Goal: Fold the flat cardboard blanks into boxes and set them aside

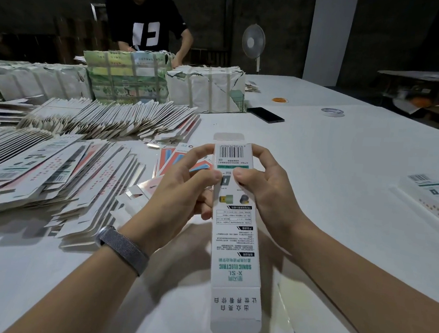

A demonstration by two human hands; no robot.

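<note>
White card fills the near view: one blank [237, 221], held above the tabletop [345, 177], runs lengthwise away from the person, its near flap toward the body and its far flap [229, 137] sticking out beyond the fingers. Both hands take it at the far third. The left hand [184, 187] wraps the left long edge, thumb pressed on the printed face; the right hand [261, 188] mirrors it on the right edge, thumb tip nearly meeting the other. Each grip is a pinch on the blank, fingers curled behind it. I judge the step to be squeezing the long edges inward so the flat sleeve pops into a tube; the far flap lies nearest the fingertips and would close first. Right of the hands the tabletop has open room. Left, fanned stacks of blanks [53, 173] crowd close to the left wrist. Further right lie printed pieces [433, 195]; beyond, wrapped bundles [203, 90], a phone [266, 114], a tape roll [332, 112] and another person [146, 19].
</note>
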